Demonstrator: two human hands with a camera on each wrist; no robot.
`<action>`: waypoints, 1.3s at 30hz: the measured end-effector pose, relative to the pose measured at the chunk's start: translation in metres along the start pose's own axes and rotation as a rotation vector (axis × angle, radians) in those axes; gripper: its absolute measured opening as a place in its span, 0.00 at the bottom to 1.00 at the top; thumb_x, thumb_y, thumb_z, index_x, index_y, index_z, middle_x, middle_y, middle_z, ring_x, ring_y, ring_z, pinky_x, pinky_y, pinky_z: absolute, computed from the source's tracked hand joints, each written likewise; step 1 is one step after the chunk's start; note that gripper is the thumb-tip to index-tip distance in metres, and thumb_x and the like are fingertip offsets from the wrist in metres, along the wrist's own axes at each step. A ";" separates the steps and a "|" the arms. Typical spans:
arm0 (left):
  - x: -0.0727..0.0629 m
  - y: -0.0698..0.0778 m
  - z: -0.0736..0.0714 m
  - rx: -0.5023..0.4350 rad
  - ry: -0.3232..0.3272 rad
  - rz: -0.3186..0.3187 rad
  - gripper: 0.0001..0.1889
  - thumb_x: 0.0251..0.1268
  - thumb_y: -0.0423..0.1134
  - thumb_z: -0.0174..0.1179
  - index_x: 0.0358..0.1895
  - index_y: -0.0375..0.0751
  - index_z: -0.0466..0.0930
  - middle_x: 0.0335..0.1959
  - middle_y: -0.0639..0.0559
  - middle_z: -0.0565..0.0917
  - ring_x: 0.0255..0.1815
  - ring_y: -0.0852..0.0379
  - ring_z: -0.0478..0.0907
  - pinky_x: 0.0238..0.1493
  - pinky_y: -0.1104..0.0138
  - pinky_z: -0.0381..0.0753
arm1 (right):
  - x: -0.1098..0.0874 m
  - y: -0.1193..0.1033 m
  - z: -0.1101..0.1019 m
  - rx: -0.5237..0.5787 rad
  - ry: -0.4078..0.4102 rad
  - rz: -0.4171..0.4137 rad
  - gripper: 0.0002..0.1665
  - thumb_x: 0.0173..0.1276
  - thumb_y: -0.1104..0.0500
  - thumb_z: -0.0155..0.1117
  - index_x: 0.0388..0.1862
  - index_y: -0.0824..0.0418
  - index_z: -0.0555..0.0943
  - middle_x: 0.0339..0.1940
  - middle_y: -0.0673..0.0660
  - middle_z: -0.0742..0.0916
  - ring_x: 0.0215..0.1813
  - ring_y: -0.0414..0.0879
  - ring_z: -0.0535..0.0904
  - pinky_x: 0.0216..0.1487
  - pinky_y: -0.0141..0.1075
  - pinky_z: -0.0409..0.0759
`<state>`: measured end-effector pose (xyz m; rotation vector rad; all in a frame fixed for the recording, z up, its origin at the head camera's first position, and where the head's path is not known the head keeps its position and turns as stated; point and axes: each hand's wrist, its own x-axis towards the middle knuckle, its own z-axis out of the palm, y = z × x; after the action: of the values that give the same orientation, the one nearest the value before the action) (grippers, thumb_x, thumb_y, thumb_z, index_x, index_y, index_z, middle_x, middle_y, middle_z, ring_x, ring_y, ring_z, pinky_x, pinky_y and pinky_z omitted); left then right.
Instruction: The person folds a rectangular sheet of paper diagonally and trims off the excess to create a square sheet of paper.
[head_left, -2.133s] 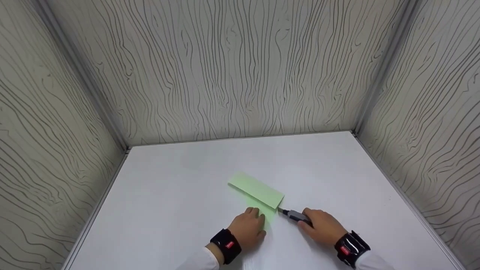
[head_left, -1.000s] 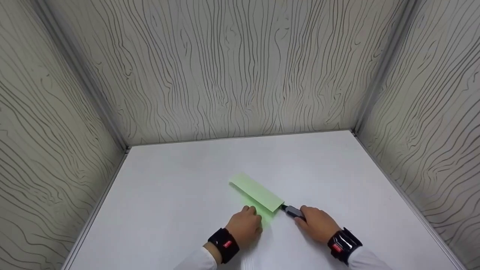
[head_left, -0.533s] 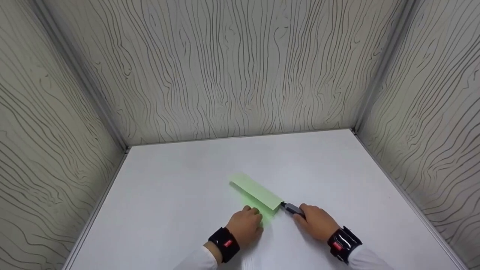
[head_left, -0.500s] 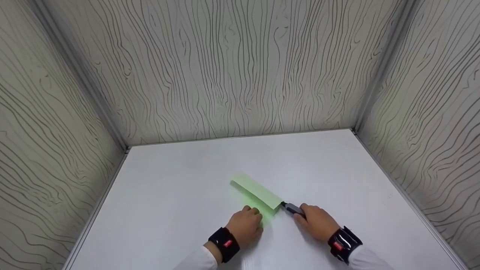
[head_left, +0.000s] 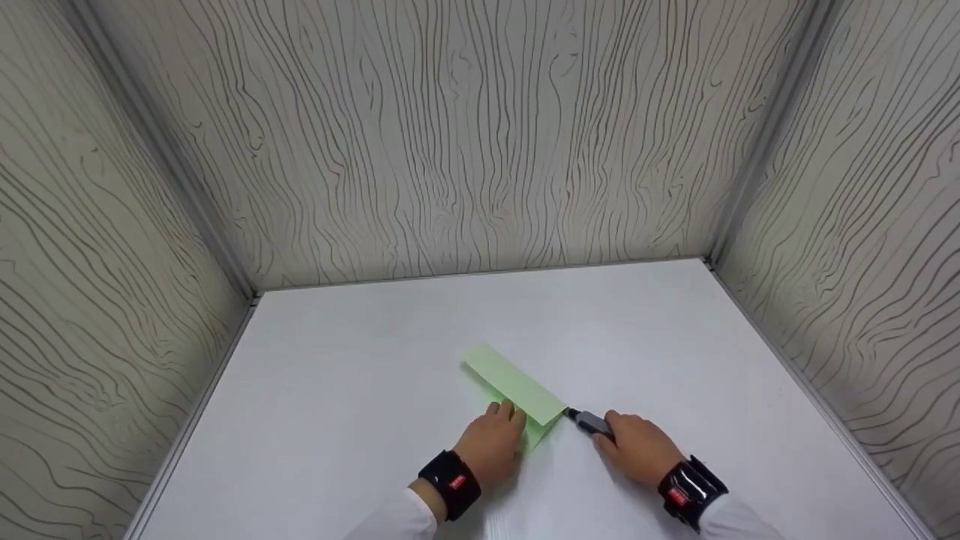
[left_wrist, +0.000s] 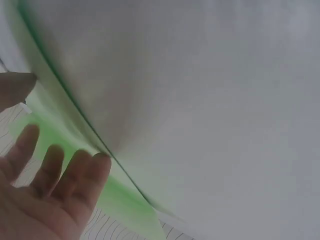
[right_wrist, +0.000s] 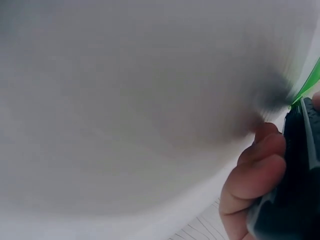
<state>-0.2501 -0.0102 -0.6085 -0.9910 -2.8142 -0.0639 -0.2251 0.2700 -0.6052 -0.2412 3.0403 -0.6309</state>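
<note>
A light green sheet of paper (head_left: 517,384), folded over lengthwise, lies slantwise on the white table, its upper flap lifted along the near side. My left hand (head_left: 491,444) rests on the lower layer, fingertips just at the flap's edge. In the left wrist view its fingers (left_wrist: 92,177) are spread and loosely bent against the paper (left_wrist: 125,205). My right hand (head_left: 643,450) grips a grey and black utility knife (head_left: 592,423). The knife's front end is at the fold's right end, the blade hidden in the paper. The right wrist view shows fingers curled round the dark handle (right_wrist: 295,185).
The white tabletop (head_left: 360,352) is bounded by wood-grain patterned panels (head_left: 465,150) at the back and both sides. Grey metal strips (head_left: 191,439) run along the table's edges. Each wrist wears a black band (head_left: 451,484).
The knife has slid from below the flap's right corner into the fold, its blade going out of sight. My left fingers have moved forward to the flap's edge, and the lower layer shows more at right.
</note>
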 end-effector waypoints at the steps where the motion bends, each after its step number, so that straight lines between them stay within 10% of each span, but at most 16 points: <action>1: 0.002 0.000 0.000 0.020 0.015 -0.004 0.18 0.67 0.40 0.71 0.56 0.43 0.78 0.52 0.51 0.79 0.50 0.55 0.76 0.45 0.66 0.83 | 0.000 0.000 0.000 0.000 -0.001 -0.003 0.14 0.76 0.52 0.70 0.34 0.54 0.76 0.24 0.48 0.75 0.27 0.43 0.69 0.30 0.37 0.65; 5: 0.011 0.002 -0.002 0.100 0.011 -0.009 0.43 0.57 0.45 0.76 0.78 0.47 0.68 0.77 0.46 0.73 0.77 0.46 0.73 0.71 0.55 0.82 | 0.000 0.001 0.002 -0.011 0.001 -0.012 0.14 0.77 0.52 0.69 0.35 0.54 0.75 0.24 0.48 0.75 0.27 0.42 0.69 0.30 0.36 0.65; 9: 0.019 0.004 -0.010 0.070 -0.145 0.016 0.54 0.59 0.44 0.76 0.88 0.61 0.57 0.90 0.48 0.61 0.91 0.41 0.58 0.84 0.43 0.69 | 0.000 0.000 0.002 0.007 -0.015 0.003 0.13 0.77 0.52 0.70 0.36 0.54 0.76 0.24 0.48 0.76 0.27 0.43 0.70 0.30 0.37 0.66; 16: 0.022 0.009 -0.020 -0.099 -0.310 -0.015 0.40 0.69 0.41 0.65 0.84 0.66 0.66 0.85 0.57 0.70 0.88 0.46 0.64 0.86 0.45 0.66 | 0.000 -0.004 0.003 0.012 -0.031 0.015 0.11 0.76 0.53 0.70 0.37 0.55 0.78 0.25 0.49 0.77 0.27 0.44 0.71 0.31 0.38 0.67; 25: 0.029 0.016 -0.008 -0.045 -0.223 -0.028 0.28 0.77 0.57 0.59 0.78 0.63 0.76 0.71 0.56 0.81 0.68 0.48 0.79 0.67 0.49 0.82 | -0.001 -0.004 0.002 -0.005 -0.019 -0.010 0.13 0.75 0.53 0.72 0.36 0.55 0.76 0.24 0.48 0.77 0.27 0.43 0.70 0.30 0.37 0.66; 39: 0.015 0.007 -0.014 -0.138 -0.245 0.027 0.25 0.79 0.57 0.61 0.75 0.62 0.78 0.80 0.55 0.77 0.80 0.42 0.74 0.77 0.39 0.77 | -0.007 -0.009 0.000 0.002 -0.094 0.031 0.11 0.75 0.51 0.72 0.45 0.54 0.80 0.28 0.48 0.80 0.31 0.43 0.73 0.34 0.39 0.70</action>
<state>-0.2556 0.0030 -0.5922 -1.1373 -3.0519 -0.1443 -0.2168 0.2630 -0.6016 -0.2174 2.9475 -0.6030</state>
